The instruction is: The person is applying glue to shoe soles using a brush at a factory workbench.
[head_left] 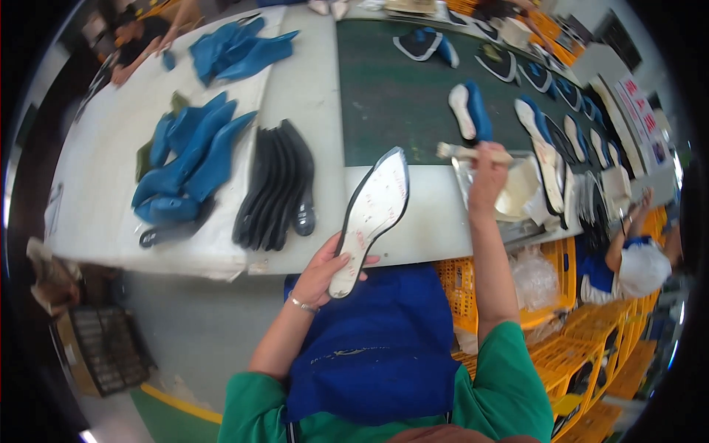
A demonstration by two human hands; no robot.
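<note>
My left hand (325,269) grips the narrow heel end of a white shoe insole (375,207) with a black edge and faint red marks. It is held above the table's front edge, pale face up, its pointed toe away from me. My right hand (487,181) is closed round a pale brush (461,152), lying sideways over a tray (509,198) that has a cream-coloured inside. Just beyond the brush, a blue shoe last with a white sole piece (461,111) lies on the dark green belt (391,111).
Blue shoe lasts (177,159) are heaped on the left table, beside a row of black soles (273,184). More lasts and black-edged pieces line the belt. Yellow crates (565,269) stand below on the right. One person (144,40) works far left, another (644,267) at right.
</note>
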